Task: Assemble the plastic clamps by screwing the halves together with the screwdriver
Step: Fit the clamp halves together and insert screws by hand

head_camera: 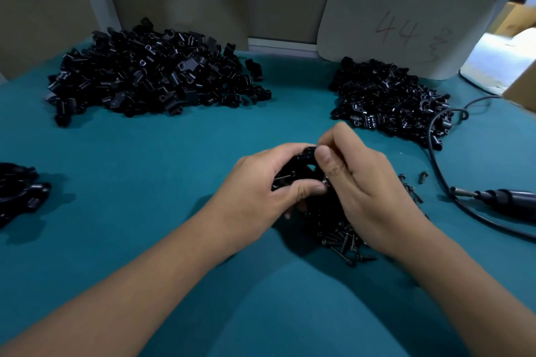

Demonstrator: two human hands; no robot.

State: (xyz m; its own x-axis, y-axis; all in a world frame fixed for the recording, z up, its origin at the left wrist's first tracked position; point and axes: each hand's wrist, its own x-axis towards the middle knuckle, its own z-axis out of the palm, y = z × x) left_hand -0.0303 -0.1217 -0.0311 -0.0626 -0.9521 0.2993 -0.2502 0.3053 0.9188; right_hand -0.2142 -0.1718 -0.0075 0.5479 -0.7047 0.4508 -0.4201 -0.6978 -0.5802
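Two handwritten digits, "44", mark the white card (406, 23).

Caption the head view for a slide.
Both hands, left hand and right hand, hold a black clamp; screwdriver lies idle.

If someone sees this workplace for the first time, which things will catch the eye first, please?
First, the two hands, left hand and right hand, meet at the centre of the teal table, gripping a black clamp together. Behind them lie two heaps of black parts: a big left pile and a right pile. The screwdriver lies unused at the right edge.
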